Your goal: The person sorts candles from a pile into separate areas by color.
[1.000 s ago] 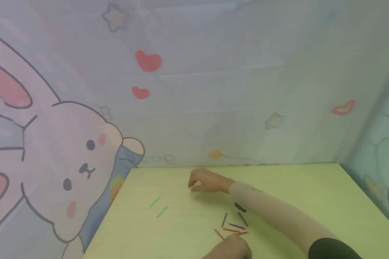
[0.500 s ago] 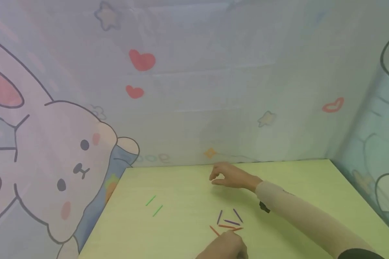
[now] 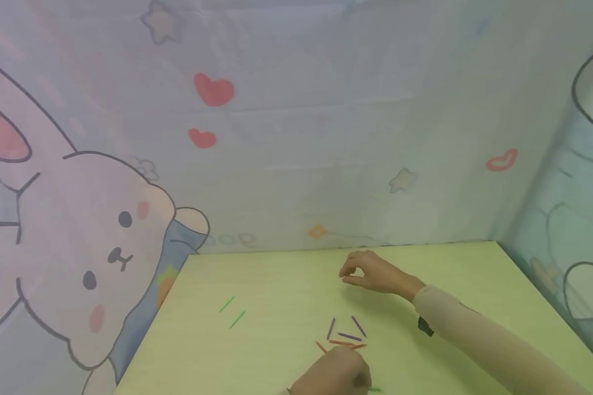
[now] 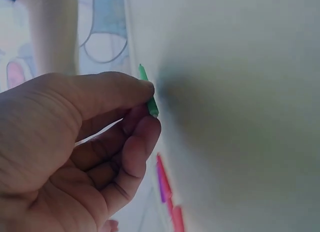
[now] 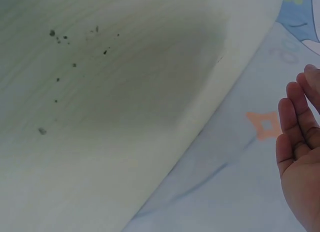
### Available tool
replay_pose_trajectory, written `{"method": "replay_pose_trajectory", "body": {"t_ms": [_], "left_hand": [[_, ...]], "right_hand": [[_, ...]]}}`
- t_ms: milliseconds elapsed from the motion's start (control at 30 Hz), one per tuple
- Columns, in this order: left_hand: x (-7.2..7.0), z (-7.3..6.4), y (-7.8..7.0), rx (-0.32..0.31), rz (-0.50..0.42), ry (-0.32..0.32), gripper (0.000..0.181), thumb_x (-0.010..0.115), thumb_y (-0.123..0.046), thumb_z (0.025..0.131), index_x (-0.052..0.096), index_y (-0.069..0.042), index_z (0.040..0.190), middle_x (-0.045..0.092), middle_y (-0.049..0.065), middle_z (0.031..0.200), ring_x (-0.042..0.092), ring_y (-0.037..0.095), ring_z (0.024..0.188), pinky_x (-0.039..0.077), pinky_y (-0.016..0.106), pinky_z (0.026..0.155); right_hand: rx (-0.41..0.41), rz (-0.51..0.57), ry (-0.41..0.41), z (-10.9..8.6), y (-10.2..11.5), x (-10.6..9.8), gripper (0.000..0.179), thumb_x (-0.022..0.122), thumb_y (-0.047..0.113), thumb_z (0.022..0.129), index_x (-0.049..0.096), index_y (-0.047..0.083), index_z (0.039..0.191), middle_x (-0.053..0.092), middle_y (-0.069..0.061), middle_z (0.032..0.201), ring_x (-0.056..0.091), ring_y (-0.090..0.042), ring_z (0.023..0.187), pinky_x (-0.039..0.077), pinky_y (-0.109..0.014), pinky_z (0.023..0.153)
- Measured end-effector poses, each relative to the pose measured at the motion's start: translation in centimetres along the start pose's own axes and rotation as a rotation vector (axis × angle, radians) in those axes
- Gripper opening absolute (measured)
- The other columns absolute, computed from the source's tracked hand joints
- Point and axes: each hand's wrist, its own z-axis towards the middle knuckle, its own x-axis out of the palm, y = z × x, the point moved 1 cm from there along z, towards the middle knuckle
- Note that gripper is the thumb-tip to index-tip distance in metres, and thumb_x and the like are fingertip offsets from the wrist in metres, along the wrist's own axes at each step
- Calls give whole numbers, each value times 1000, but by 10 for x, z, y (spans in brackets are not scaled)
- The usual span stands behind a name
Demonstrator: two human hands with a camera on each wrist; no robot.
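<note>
Green stick (image 4: 148, 94), pinched between thumb and forefinger of the left hand (image 4: 75, 152), shows plainly only in the left wrist view; the head view gives just the back of that hand (image 3: 333, 376) at the near edge of the yellow-green surface (image 3: 277, 307), a green tip poking out beside it. Just beyond lie purple sticks (image 3: 348, 331) and orange sticks (image 3: 343, 344) in a loose cluster, with two more green sticks (image 3: 232, 311) well apart to the left. The right hand (image 3: 375, 272) hovers farther back holding nothing, fingers loosely curled, and the right wrist view shows its fingertips (image 5: 295, 127) relaxed.

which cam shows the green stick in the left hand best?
Left wrist: the green stick is large and sharp, pinched by the left hand. Head view shows only a green tip by that hand at the frame bottom. Right wrist view shows none of it.
</note>
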Motion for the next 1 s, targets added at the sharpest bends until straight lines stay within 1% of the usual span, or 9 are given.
{"method": "replay_pose_trajectory", "body": {"t_ms": [100, 133, 200, 267, 467, 633, 767, 867, 1000], "left_hand": [[-8, -1, 4, 25, 6, -56, 28, 79, -1, 87, 79, -21, 67, 62, -25, 64, 40, -18, 62, 40, 2, 68], [-14, -3, 8, 46, 12, -92, 25, 81, -2, 88, 82, -20, 71, 67, -23, 67, 43, -20, 63, 41, 1, 68], [-27, -5, 13, 30, 13, -141, 18, 85, -1, 88, 88, -18, 83, 77, -18, 76, 51, -18, 67, 46, 2, 70], [-41, -9, 18, -15, 15, -169, 16, 86, -1, 89, 89, -16, 88, 80, -16, 82, 56, -16, 71, 47, 3, 72], [-80, -27, 40, -132, -27, -260, 16, 84, 4, 91, 88, -11, 92, 82, -7, 89, 69, -2, 79, 55, 12, 74], [-105, -48, 64, -199, -23, -362, 16, 82, 5, 93, 88, -9, 96, 84, 2, 94, 72, 7, 78, 59, 20, 72], [-118, -64, 86, -271, 31, -453, 17, 81, 7, 93, 88, -9, 95, 83, 5, 93, 72, 9, 76, 60, 23, 70], [-123, -73, 104, -339, 51, -508, 15, 84, 6, 92, 87, -9, 94, 82, 3, 90, 72, 9, 75, 61, 25, 69], [-125, -84, 127, -440, 37, -535, 12, 85, 4, 91, 87, -7, 94, 81, 2, 88, 71, 10, 75, 63, 30, 70]], "right_hand": [[1, 16, -15, -4, 2, -1, 12, 78, 21, 107, 83, 22, 118, 75, 12, 111, 71, -9, 102, 63, -51, 94], [3, 21, -20, -6, 3, -2, 13, 78, 20, 107, 83, 22, 119, 75, 12, 111, 71, -9, 102, 63, -51, 94], [12, 27, -29, -9, 4, -1, 13, 78, 21, 107, 83, 22, 119, 76, 13, 112, 71, -8, 102, 63, -50, 94], [6, 19, -35, -12, 5, 0, 14, 78, 21, 107, 82, 22, 120, 76, 14, 112, 71, -8, 102, 62, -49, 95], [-11, 23, -29, -21, 16, 7, 13, 80, 19, 106, 82, 23, 118, 77, 14, 111, 72, -6, 101, 58, -48, 98], [-29, 41, -3, -27, 25, 15, 12, 79, 18, 106, 83, 16, 117, 80, 8, 111, 73, -6, 100, 60, -50, 97], [-8, 66, 24, -32, 29, 19, 11, 80, 17, 105, 83, 13, 115, 79, 9, 110, 72, -4, 99, 62, -48, 95], [25, 85, 41, -36, 29, 22, 5, 81, 14, 104, 83, 15, 108, 78, 13, 103, 70, -2, 95, 65, -41, 90], [83, 95, 82, -41, 28, 27, 12, 82, 11, 102, 79, 20, 95, 72, 19, 90, 65, 1, 85, 62, -28, 81]]}}
